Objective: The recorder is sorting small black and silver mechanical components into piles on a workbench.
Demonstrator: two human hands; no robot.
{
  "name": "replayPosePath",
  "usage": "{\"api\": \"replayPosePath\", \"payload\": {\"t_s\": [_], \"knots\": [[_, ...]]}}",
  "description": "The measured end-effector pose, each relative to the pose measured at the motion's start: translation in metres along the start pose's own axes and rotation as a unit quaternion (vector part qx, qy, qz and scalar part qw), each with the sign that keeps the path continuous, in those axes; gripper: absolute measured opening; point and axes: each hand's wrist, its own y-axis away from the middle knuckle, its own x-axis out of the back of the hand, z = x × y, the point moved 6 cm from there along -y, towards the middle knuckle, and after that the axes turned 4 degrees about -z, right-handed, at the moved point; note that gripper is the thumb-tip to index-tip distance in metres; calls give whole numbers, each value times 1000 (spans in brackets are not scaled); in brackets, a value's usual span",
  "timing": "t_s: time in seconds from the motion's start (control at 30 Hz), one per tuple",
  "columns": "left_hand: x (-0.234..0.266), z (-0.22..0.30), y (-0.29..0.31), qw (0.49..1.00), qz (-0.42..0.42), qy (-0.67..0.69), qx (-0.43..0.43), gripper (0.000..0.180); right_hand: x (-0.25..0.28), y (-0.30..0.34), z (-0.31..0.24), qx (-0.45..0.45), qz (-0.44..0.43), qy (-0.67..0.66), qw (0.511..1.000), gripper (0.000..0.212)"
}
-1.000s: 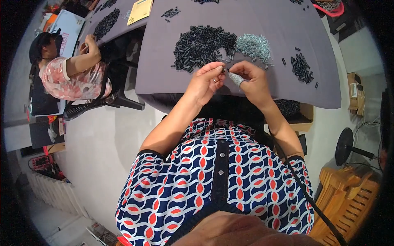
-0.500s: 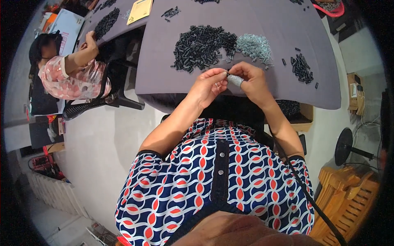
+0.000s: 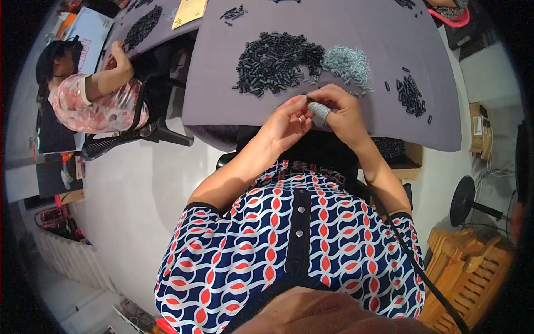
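Observation:
Just above the near edge of the cloth-covered table, my left hand (image 3: 285, 125) and my right hand (image 3: 346, 114) meet fingertip to fingertip. Pinched between them is a small black piece (image 3: 310, 99), mostly hidden by the fingers. A pale grey wrap (image 3: 319, 111) covers a digit of my right hand. Beyond my hands lies a large heap of short black tubular pieces (image 3: 272, 64). Touching its right side is a smaller heap of shiny, clear-silver little parts (image 3: 347, 65). A looser pile of black pieces (image 3: 410, 96) lies farther right.
At left, another person (image 3: 94, 103) sits on a black chair (image 3: 167, 131) beside an adjoining table with more black pieces (image 3: 143, 28). A yellow packet (image 3: 189, 12) lies at the back. An open carton (image 3: 413, 158) is below the table; a wooden seat (image 3: 473, 273) stands at lower right.
My hands stay together around the small piece, with the wrapped digit tilted slightly differently. The view has shifted a little. The other person's head and arm have moved slightly.

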Motion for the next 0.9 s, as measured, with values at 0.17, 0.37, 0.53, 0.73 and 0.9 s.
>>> {"api": "replayPosePath", "payload": {"t_s": [0.17,0.37,0.53,0.73,0.9], "knots": [[-1,3,7,994,0,-108,1,13,8,1,5,37,-15,50,998,24],[4,9,14,974,-31,-225,17,13,3,12,-15,31,-59,105,992,24],[16,21,20,963,6,-266,-50,11,18,7,-13,53,-12,192,980,22],[20,42,21,963,-21,-247,-104,11,8,-16,-19,86,-6,349,933,19],[18,46,23,971,-26,-209,-109,17,-19,-40,5,148,-46,479,864,28]]}}
